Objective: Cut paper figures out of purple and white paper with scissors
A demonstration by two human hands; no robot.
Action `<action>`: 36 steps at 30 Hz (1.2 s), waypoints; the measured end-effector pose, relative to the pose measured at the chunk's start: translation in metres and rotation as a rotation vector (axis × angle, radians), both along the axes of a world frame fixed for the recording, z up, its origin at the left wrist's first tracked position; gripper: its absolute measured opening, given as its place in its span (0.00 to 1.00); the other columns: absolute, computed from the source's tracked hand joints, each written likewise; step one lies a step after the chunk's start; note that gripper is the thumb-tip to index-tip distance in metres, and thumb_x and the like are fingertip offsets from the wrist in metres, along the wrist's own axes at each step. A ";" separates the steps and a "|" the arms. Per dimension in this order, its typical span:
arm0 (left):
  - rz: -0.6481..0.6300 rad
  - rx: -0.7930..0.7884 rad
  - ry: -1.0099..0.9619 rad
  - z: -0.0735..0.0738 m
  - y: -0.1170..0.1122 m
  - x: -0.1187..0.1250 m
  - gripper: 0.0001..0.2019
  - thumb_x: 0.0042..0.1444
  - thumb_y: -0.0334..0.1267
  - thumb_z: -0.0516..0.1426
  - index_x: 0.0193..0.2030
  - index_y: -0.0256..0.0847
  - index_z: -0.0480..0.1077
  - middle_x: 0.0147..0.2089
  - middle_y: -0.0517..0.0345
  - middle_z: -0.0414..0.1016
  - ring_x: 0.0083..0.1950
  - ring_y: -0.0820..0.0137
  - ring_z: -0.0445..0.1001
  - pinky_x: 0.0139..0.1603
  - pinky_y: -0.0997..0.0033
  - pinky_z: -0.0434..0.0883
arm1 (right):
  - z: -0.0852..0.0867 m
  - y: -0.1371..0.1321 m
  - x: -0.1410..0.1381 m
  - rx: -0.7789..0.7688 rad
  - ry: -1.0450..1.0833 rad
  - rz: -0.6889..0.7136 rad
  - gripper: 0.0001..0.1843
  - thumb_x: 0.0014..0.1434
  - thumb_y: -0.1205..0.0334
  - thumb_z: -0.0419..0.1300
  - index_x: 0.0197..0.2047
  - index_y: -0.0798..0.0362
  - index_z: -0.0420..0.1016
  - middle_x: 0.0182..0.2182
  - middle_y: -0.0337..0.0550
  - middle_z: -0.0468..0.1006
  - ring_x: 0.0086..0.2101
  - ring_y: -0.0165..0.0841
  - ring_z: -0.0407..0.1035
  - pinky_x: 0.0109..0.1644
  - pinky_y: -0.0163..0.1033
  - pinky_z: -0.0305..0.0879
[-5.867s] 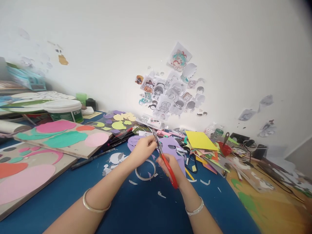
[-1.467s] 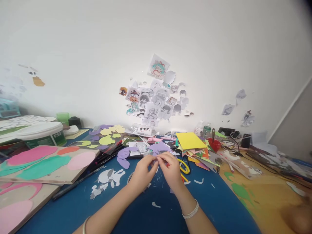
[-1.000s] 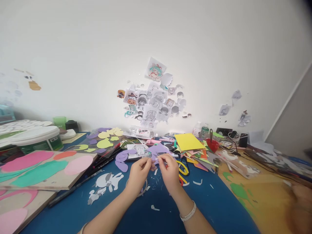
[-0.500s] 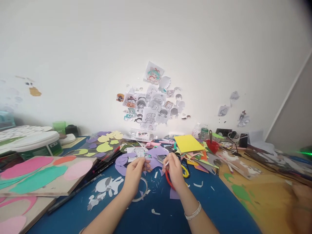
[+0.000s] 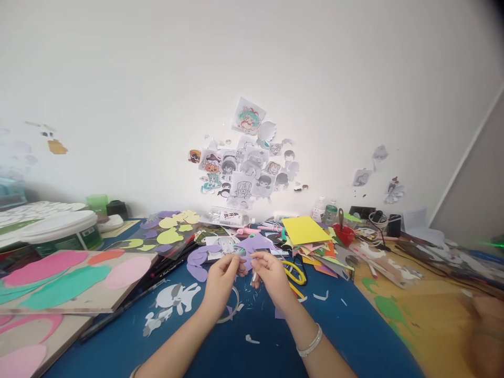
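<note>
My left hand (image 5: pixel 221 277) and my right hand (image 5: pixel 271 274) meet over the blue table top (image 5: pixel 220 346), fingertips almost touching. The left pinches a small pale paper piece (image 5: pixel 237 254) in front of a purple cut-out (image 5: pixel 258 243). The right is closed in a pinch, and a thin white sliver (image 5: pixel 254 276) sticks out below its fingers. No red scissors show in it. A clear tape ring (image 5: pixel 235 305) lies under the left wrist. Both wrists wear bracelets.
Boards with pink and green shapes (image 5: pixel 71 278) and a white tub (image 5: pixel 59 231) fill the left. Pens (image 5: pixel 169 262), white cut-outs (image 5: pixel 173 296), yellow-handled scissors (image 5: pixel 295 270) and a paper stack topped by a yellow sheet (image 5: pixel 305 229) surround my hands. Another person's blurred hand (image 5: pixel 486 325) is at the lower right.
My right hand held red scissors half a second ago; they no longer show in it. It has moved left to meet the left hand in a pinch.
</note>
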State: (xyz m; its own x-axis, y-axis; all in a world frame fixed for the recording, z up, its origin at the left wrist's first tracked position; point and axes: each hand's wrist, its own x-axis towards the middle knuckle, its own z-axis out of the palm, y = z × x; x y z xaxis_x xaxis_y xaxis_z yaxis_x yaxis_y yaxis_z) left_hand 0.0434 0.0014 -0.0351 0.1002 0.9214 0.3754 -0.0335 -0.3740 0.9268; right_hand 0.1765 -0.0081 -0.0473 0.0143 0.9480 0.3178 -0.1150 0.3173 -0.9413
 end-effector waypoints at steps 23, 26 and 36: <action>0.635 0.018 0.240 0.042 0.041 -0.116 0.10 0.48 0.39 0.50 0.23 0.39 0.69 0.22 0.62 0.71 0.27 0.70 0.69 0.30 0.74 0.63 | 0.017 0.025 -0.005 0.070 -0.781 0.011 0.09 0.59 0.59 0.48 0.36 0.52 0.67 0.15 0.31 0.62 0.16 0.28 0.60 0.21 0.31 0.56; 0.672 0.064 0.423 0.038 0.044 -0.115 0.12 0.49 0.40 0.49 0.22 0.39 0.68 0.21 0.61 0.71 0.26 0.71 0.65 0.29 0.74 0.60 | 0.041 0.049 -0.027 0.310 -1.173 0.052 0.10 0.59 0.66 0.47 0.34 0.52 0.69 0.23 0.38 0.69 0.25 0.30 0.63 0.28 0.33 0.55; 0.696 0.070 0.520 0.032 0.051 -0.120 0.11 0.49 0.36 0.48 0.18 0.40 0.63 0.20 0.60 0.66 0.25 0.72 0.60 0.27 0.73 0.55 | 0.063 0.141 -0.095 0.283 -1.630 0.343 0.09 0.48 0.73 0.60 0.20 0.54 0.71 0.20 0.36 0.71 0.20 0.26 0.60 0.25 0.33 0.55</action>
